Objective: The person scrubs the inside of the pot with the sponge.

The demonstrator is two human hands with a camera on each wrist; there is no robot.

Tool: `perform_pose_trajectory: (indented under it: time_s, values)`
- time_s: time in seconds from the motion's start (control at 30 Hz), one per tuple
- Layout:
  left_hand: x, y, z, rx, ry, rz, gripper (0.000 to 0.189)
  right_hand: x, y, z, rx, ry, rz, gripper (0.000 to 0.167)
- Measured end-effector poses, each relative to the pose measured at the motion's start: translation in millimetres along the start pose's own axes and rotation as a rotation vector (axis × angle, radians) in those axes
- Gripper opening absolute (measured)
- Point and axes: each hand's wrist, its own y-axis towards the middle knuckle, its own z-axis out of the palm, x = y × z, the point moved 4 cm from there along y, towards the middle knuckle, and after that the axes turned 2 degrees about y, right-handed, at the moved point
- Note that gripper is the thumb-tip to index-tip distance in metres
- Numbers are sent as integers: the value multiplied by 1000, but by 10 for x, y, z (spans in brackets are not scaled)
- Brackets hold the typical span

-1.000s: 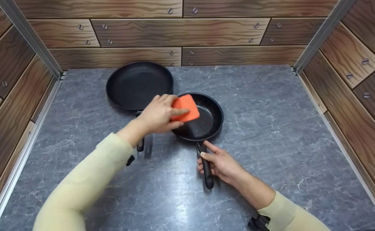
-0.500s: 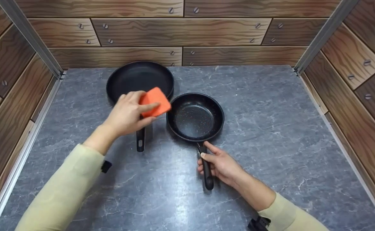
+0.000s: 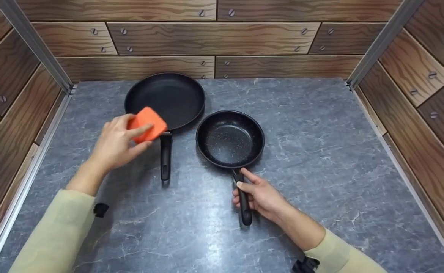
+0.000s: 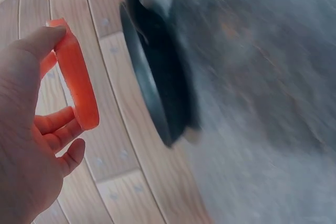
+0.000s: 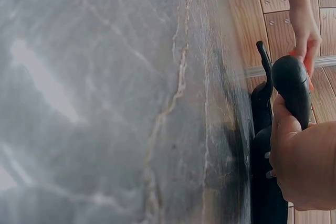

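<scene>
My left hand (image 3: 115,142) pinches an orange sponge (image 3: 148,123) between thumb and fingers. It hangs raised at the left, and the sponge overlaps the near left rim of a large black frying pan (image 3: 172,96) in the head view. Seen from the left wrist, the sponge (image 4: 79,82) is a thick square block held on edge, apart from the pan (image 4: 157,82). With fingers round its black handle (image 3: 245,206), my right hand (image 3: 265,197) holds a smaller speckled frying pan (image 3: 229,140). The handle's rounded end (image 5: 289,74) shows in the right wrist view.
The large pan's handle (image 3: 165,157) points toward me, left of the small pan. Both pans are on a grey marbled tabletop (image 3: 320,151). Wood-patterned walls (image 3: 214,38) with metal corner posts enclose the back and sides.
My left hand has moved left with the sponge, from over the small pan past the large pan's handle. My right hand and both pans stay in place.
</scene>
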Motion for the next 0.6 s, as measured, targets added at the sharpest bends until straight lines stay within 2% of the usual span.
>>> perform_pose_trajectory:
  time_s: [0.17,0.27,0.43,0.6]
  values:
    - [244,-258,22,-25,-9,-65,49,-2,-9,6,-1,-3,2,76]
    - [358,-390,63,-18,-14,-101,50,2,-12,2,4,-2,-1,76]
    - [512,-543,176,36,-7,-160,51,0,-8,-6,12,1,-2,76]
    - [613,-628,288,88,4,-199,51,-4,3,-7,3,3,0,76]
